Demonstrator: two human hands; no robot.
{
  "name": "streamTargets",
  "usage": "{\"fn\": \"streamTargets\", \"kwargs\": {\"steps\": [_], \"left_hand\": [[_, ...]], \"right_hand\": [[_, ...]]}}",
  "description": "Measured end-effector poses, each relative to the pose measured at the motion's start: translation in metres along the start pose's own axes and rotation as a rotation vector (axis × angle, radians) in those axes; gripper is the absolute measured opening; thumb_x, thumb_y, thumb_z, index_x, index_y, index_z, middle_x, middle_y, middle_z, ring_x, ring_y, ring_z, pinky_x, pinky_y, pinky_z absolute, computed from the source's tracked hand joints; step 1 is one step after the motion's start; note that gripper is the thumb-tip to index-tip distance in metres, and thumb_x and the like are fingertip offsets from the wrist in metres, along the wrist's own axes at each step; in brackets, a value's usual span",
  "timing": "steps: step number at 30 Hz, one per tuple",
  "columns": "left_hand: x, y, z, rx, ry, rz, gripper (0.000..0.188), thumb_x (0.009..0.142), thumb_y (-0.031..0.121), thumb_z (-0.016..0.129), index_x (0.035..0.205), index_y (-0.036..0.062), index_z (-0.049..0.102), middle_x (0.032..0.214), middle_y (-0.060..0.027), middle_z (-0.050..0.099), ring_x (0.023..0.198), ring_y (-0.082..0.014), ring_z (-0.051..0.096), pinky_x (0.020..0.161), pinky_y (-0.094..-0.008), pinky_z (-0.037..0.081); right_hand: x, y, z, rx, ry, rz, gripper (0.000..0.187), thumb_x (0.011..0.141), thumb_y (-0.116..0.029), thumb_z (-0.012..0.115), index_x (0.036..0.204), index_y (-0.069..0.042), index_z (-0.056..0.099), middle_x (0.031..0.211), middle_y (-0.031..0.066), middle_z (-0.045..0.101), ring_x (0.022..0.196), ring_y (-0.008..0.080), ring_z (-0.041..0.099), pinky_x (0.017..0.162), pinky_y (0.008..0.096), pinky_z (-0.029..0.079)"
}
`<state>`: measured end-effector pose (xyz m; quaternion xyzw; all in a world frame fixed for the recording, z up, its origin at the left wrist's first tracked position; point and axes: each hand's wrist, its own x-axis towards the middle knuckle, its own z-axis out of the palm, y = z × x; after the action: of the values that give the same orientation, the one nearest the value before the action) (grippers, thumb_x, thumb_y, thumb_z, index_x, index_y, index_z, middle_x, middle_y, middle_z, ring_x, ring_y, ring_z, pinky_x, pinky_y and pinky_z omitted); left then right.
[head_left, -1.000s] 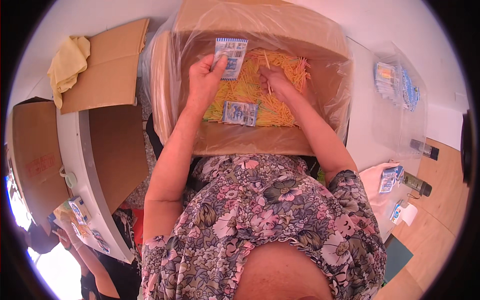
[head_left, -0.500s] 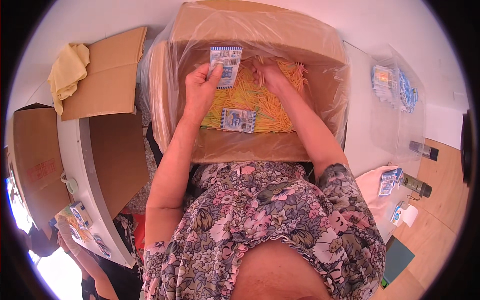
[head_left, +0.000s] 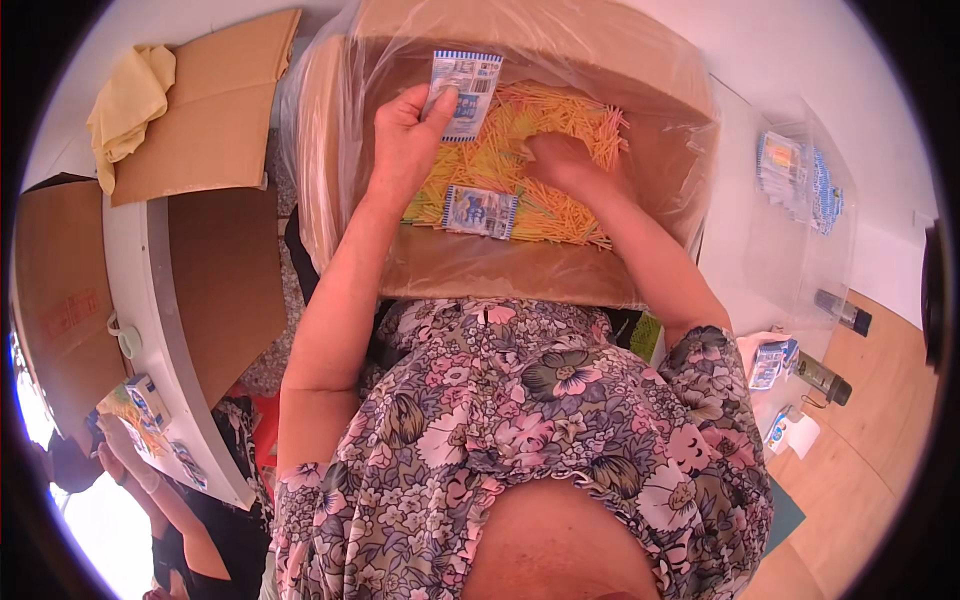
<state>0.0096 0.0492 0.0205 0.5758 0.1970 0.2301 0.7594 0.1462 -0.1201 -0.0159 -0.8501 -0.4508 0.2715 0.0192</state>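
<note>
Between the thumb and fingers of my left hand (head_left: 410,140) is a small clear packet (head_left: 466,95) with blue-striped ends, raised over the left part of a carton. My right hand (head_left: 565,160) is down on a heap of thin yellow, orange and pink sticks (head_left: 510,170) in that carton. Its fingers curl in against the heap; their tips are partly hidden, so I cannot make out what they hold. A second packet (head_left: 480,211) of the same kind lies flat on the sticks near the carton's front wall.
Clear plastic lines the cardboard carton (head_left: 520,278). To the right, a transparent bin (head_left: 795,255) holds several packets (head_left: 780,165). A dark bottle (head_left: 825,380) stands nearby. On the left are a cardboard flap (head_left: 215,110) with a yellow cloth (head_left: 130,105) and another person's arm (head_left: 180,515).
My right hand has shifted right and turned down into the sticks; before, it pinched a few above them. My left hand with the packet appears slightly higher and farther right.
</note>
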Motion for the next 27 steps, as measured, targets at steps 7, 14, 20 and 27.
{"fn": "streamTargets", "kwargs": {"steps": [7, 14, 20, 27], "left_hand": [[0.000, 0.002, 0.005, 0.017, -0.030, -0.007, 0.017, 0.089, 0.011, 0.058, 0.098, -0.0020, 0.065, 0.085, 0.0008, 0.065, 0.073, -0.0031, 0.055, 0.066, -0.0203, 0.046], [0.000, 0.005, 0.003, 0.032, -0.015, -0.022, 0.018, 0.089, 0.010, 0.057, 0.100, -0.0019, 0.065, 0.086, 0.0002, 0.065, 0.073, -0.0033, 0.056, 0.066, -0.0206, 0.047], [-0.001, 0.004, 0.002, 0.018, -0.011, -0.011, 0.018, 0.089, 0.010, 0.056, 0.100, -0.0020, 0.065, 0.085, 0.0005, 0.065, 0.073, -0.0032, 0.056, 0.066, -0.0209, 0.047], [0.002, 0.003, 0.003, 0.022, 0.004, -0.012, 0.018, 0.090, 0.010, 0.056, 0.100, -0.0018, 0.064, 0.085, 0.0006, 0.064, 0.074, -0.0034, 0.055, 0.066, -0.0212, 0.047]], "right_hand": [[-0.005, 0.009, 0.036, -0.142, -0.033, -0.051, 0.030, 0.079, -0.023, 0.061, 0.103, -0.005, 0.061, 0.099, 0.0192, 0.061, 0.097, 0.0339, 0.058, 0.082, 0.0413, 0.046], [0.000, 0.018, 0.007, 0.584, 0.004, 0.138, 0.026, 0.086, -0.021, 0.055, 0.102, -0.001, 0.058, 0.096, 0.0133, 0.062, 0.092, 0.0228, 0.060, 0.074, 0.0358, 0.047], [0.019, 0.002, -0.003, 1.473, 0.108, 0.398, 0.022, 0.091, -0.019, 0.050, 0.106, -0.003, 0.050, 0.099, 0.0132, 0.062, 0.073, 0.0155, 0.062, 0.039, 0.0184, 0.028], [0.056, 0.011, 0.002, 1.923, 0.376, 0.255, 0.015, 0.090, -0.017, 0.049, 0.097, -0.003, 0.050, 0.079, 0.0080, 0.058, 0.059, 0.0145, 0.057, 0.035, 0.0209, 0.025]]}}
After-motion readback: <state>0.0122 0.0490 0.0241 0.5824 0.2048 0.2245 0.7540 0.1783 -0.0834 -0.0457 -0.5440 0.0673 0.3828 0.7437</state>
